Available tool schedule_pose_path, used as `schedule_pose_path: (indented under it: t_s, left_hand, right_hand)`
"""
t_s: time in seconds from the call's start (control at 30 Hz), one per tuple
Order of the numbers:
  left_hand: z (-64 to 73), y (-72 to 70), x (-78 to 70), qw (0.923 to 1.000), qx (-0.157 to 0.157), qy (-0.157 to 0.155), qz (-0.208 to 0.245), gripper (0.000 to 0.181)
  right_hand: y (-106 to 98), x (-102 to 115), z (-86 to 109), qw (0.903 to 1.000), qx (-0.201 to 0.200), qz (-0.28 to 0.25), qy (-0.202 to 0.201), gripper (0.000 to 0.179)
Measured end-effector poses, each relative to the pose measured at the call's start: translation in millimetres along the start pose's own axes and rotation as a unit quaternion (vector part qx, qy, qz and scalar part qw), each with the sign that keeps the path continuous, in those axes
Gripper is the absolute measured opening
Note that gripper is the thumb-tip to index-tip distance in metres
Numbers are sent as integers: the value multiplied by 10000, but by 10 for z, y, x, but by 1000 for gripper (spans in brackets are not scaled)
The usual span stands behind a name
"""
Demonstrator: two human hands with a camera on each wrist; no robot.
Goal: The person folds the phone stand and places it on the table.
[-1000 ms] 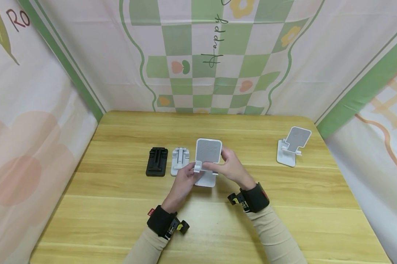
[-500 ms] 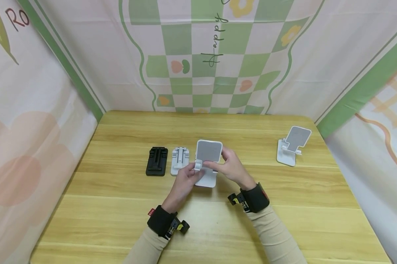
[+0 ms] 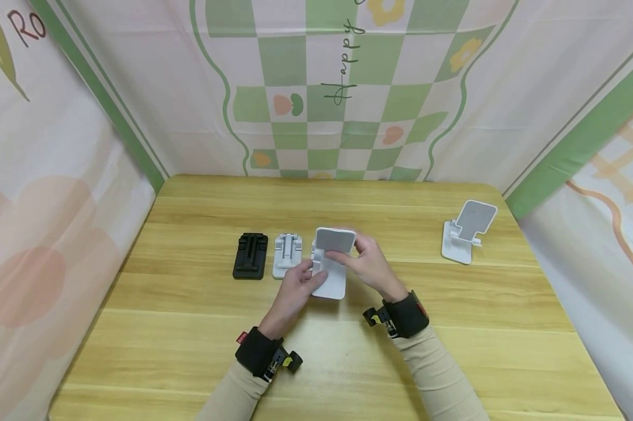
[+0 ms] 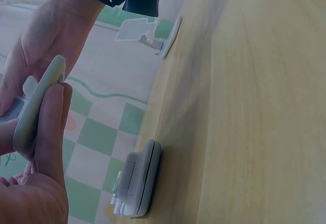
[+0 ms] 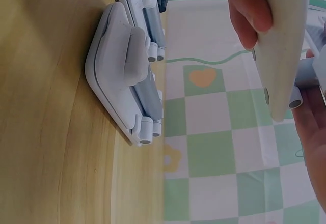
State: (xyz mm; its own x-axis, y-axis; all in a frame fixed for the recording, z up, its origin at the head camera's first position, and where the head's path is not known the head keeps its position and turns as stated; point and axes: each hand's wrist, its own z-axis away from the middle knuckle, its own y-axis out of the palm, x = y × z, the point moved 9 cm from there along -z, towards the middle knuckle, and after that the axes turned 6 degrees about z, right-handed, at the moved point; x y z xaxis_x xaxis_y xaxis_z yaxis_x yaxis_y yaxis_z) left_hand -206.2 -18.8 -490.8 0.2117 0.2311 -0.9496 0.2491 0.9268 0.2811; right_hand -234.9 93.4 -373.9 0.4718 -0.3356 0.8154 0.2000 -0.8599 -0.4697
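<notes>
A white phone stand (image 3: pixel 331 286) with a grey-padded plate (image 3: pixel 336 238) is held up between both hands, off the table. My left hand (image 3: pixel 291 292) pinches its base, thumb on top and fingers beneath, as the left wrist view also shows at the base edge (image 4: pixel 38 107). With the thumb on the front of the padded plate and the other fingers behind it, my right hand (image 3: pixel 373 268) grips the upper part. From the right wrist, the underside of the base (image 5: pixel 282 40) is seen above a folded white stand (image 5: pixel 114 66) lying on the table.
Left of the hands lie a folded black phone stand (image 3: pixel 250 256) and a folded white one (image 3: pixel 287 254). An unfolded white stand (image 3: pixel 457 248) stands at the right rear of the wooden table (image 3: pixel 190 339). Patterned cloth (image 3: pixel 324 88) hangs behind and at both sides.
The padded plate has tilted and looks shorter from above, baring more of the base. Both hands keep their hold and have barely moved.
</notes>
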Motion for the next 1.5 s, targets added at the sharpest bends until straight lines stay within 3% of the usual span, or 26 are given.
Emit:
schedule_pose_path:
  t_s: [0.1,0.33,1.0,1.33,1.5]
  left_hand:
    - [-1,12,-18,10000,34,-40,4,51]
    - [107,102,-252,9999,31,-52,-119,49]
    - [99,103,-230,9999,-29,-47,-90,45]
    - [112,87,-207,9998,-48,-80,-185,46]
    - [115,77,-208,9997,-73,-56,-213,45]
  right_hand:
    - [-19,11,-10,9999,-129,45,-81,39]
    - [-51,25,-29,9984,-370,116,-402,35]
    - [-70,28,-23,9960,-561,299,-621,33]
    - [-39,4,-20,9982,-316,156,-482,33]
    - [-57,74,-16,9973,-281,-11,-680,40]
